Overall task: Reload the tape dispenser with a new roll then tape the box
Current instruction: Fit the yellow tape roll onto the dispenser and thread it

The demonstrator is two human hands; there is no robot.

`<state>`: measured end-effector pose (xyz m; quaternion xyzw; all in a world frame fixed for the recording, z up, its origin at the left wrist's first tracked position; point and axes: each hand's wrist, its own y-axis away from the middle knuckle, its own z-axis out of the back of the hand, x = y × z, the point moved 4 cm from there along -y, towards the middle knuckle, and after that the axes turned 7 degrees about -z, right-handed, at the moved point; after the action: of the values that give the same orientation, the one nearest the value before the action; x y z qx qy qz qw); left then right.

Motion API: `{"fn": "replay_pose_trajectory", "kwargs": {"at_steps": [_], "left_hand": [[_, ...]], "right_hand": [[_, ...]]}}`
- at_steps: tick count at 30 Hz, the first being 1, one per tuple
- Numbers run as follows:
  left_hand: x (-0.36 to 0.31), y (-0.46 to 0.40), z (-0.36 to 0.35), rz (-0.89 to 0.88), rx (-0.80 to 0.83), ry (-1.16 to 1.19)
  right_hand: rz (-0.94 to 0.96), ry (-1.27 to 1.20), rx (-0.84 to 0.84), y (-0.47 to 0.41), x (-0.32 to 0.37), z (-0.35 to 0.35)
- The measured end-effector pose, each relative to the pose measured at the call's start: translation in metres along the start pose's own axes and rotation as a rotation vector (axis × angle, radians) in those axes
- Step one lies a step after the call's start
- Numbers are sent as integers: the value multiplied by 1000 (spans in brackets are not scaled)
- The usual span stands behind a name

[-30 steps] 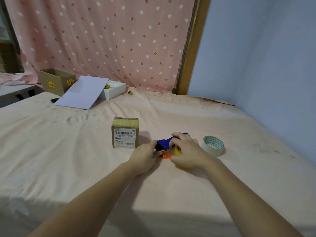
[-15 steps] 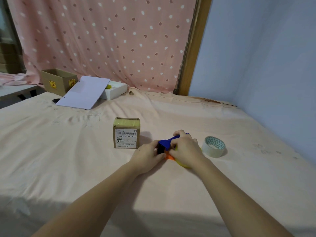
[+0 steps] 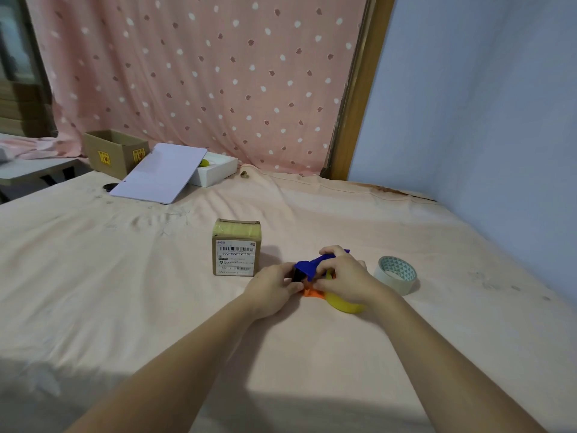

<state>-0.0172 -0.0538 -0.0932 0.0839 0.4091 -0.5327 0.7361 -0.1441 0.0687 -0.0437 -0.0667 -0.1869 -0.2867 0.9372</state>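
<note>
Peach cloth-covered table (image 3: 156,292) — small brown cardboard box (image 3: 236,247) stood mid-table. Just right, blue-and-orange plastic tape dispenser (image 3: 307,267) pinched by left hand (image 3: 274,284); right hand (image 3: 345,281) clamped over yellow tape roll (image 3: 345,304). Clear tape roll (image 3: 396,275) lay nearby — apart.

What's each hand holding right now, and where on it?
Both are on the tape dispenser: left hand at its black front end, right hand over the middle, above the yellow roll. The spare roll lies untouched.

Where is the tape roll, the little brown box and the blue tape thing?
tape roll (image 3: 396,274), head view, on its clear outer side.
little brown box (image 3: 236,257), head view, on its front label.
blue tape dispenser (image 3: 307,266), head view, on its blue body.
</note>
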Motion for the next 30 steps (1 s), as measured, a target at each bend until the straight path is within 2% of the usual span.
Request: {"fn": "replay_pose_trajectory", "kwargs": {"at_steps": [9,21,26,30], "left_hand": [[2,-1,-4,5,-17,-111],[-5,4,0,-37,19,-54],[-6,3,1,13,-89,-44],[-7,4,-1,9,-66,-81]], "right_hand": [[28,11,14,0,0,-2],[37,39,-78,1,0,-4],[32,62,-67,0,-2,-7],[25,38,-47,-4,-3,-9]]}}
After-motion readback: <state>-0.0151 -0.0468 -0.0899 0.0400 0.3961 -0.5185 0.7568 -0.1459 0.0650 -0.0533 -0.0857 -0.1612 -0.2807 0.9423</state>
